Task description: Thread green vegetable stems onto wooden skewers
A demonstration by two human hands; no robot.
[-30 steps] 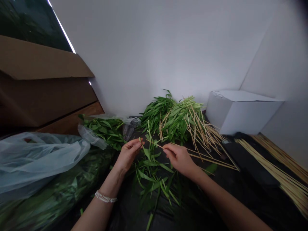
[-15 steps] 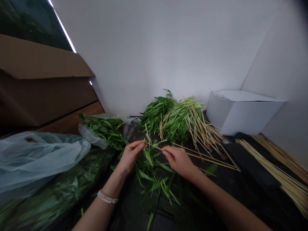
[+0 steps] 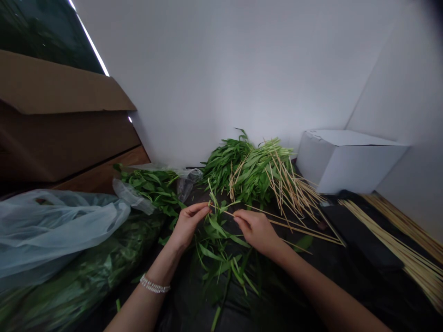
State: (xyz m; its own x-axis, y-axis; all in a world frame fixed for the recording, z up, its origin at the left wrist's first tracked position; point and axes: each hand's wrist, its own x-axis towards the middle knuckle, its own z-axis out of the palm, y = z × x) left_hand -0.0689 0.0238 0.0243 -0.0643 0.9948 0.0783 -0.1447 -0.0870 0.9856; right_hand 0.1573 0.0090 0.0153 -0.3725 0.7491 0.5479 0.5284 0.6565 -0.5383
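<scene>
In the middle of the head view, my right hand (image 3: 258, 230) is closed round a thin bamboo skewer (image 3: 228, 213) that points left. Leafy green stems (image 3: 216, 226) hang on the skewer between my hands. My left hand (image 3: 188, 226) pinches a green stem at the skewer's far end, thumb against forefinger; the exact contact is partly hidden by the fingers. Loose long-leaved greens (image 3: 221, 263) lie on the dark surface just below both hands.
Behind my hands lies a heap of skewered greens (image 3: 256, 175), sticks fanning right. Loose skewers (image 3: 297, 226) lie beside it, with longer sticks (image 3: 391, 235) farther right. A white box (image 3: 360, 161), bagged greens (image 3: 104, 263), a plastic bag (image 3: 62, 230) and a cardboard box (image 3: 65, 143) surround these.
The leaves hanging from the skewer have shifted slightly, and my left fingertips have moved a little. My right hand stays almost in place.
</scene>
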